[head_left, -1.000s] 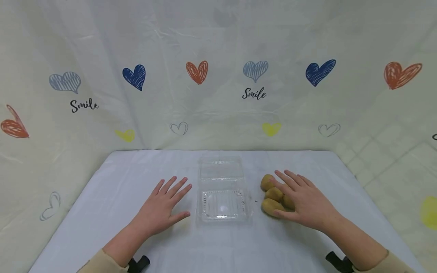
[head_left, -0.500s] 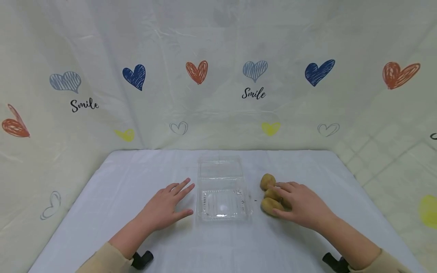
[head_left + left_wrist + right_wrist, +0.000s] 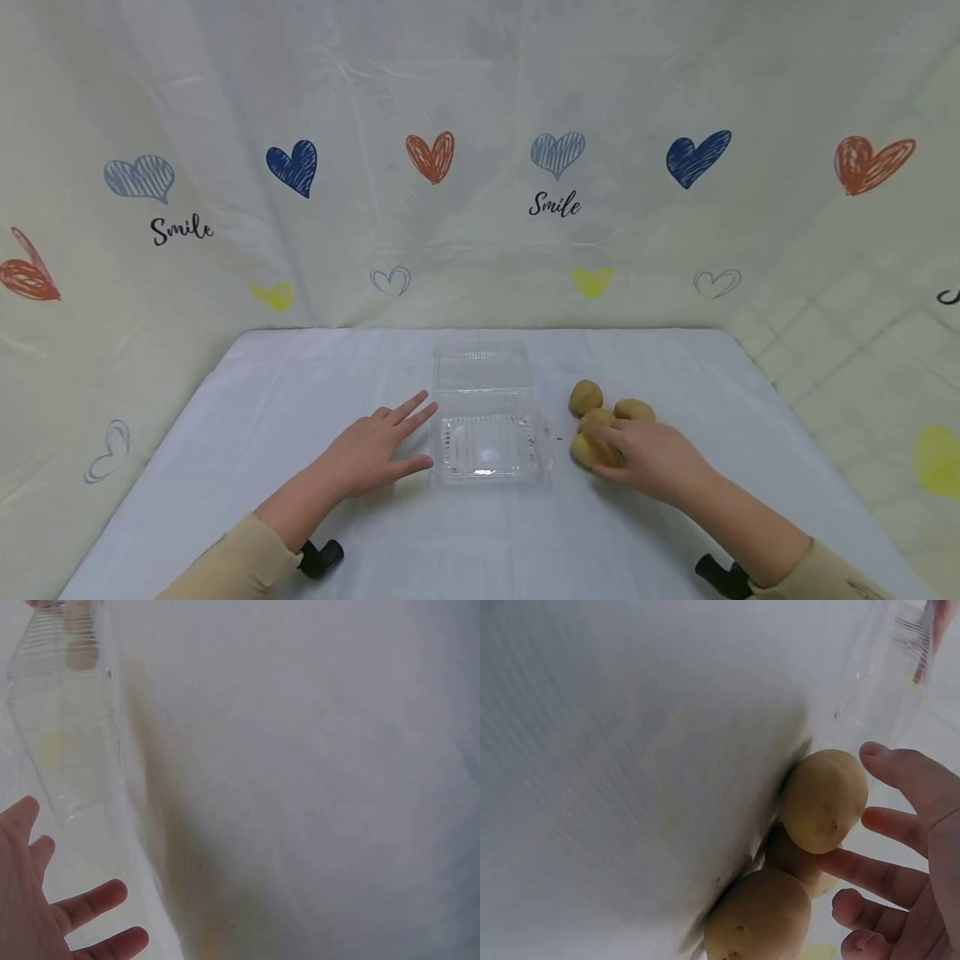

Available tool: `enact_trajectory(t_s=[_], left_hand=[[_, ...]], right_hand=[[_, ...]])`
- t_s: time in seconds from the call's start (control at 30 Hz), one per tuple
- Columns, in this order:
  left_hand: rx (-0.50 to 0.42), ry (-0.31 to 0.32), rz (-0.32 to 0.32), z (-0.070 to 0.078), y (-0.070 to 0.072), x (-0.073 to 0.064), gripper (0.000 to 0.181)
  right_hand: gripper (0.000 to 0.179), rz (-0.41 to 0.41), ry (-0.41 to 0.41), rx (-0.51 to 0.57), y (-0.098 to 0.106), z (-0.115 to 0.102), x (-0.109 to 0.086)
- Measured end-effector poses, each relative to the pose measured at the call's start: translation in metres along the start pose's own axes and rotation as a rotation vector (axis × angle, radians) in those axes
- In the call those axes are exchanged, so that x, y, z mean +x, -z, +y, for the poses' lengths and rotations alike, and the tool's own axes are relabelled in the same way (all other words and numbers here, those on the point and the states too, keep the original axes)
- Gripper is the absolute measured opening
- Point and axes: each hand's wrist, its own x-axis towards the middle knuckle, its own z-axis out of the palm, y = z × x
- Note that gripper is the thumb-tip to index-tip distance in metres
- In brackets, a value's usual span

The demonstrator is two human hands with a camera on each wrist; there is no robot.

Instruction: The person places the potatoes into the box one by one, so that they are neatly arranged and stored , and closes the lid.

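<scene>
Several potatoes lie in a group on the right of the table, among them a near potato (image 3: 592, 451), a far potato (image 3: 586, 398) and a right-hand potato (image 3: 634, 409). My right hand (image 3: 651, 457) reaches over them, its thumb and fingers beside the near potato (image 3: 825, 801) and seemingly touching it. In the right wrist view its fingers look loosely bent, not wrapped round the potato. A clear plastic clamshell box (image 3: 487, 477) lies with its lid raised at mid-table. My left hand (image 3: 370, 454) is spread at the box's left side, fingertips close to the rim; contact cannot be told.
A white cloth covers the table (image 3: 480, 550). Behind it hangs a pale curtain (image 3: 480, 75) printed with hearts and "Smile". Black wrist mounts (image 3: 321, 558) show at the sleeves. A tiny dark speck lies between box and potatoes.
My right hand has lowered and drawn its fingers in around the near potato, uncovering the right-hand one. My left hand has shifted right, closer to the box. The box has stayed put.
</scene>
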Motion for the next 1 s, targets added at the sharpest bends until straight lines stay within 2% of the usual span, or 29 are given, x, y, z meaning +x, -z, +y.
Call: enact_trajectory(t_s=[0.37, 0.57, 1.0], left_hand=[[0.024, -0.032, -0.040, 0.001, -0.005, 0.006, 0.081], [0.054, -0.028, -0.047, 0.004, -0.005, 0.007, 0.081], [0.050, -0.026, -0.066, 0.005, -0.004, 0.008, 0.083]], right_hand=[[0.054, -0.075, -0.043, -0.012, -0.009, -0.004, 0.006], [0.052, -0.065, -0.066, -0.021, -0.012, -0.005, 0.008], [0.049, -0.018, -0.059, 0.077, -0.016, 0.000, 0.005]])
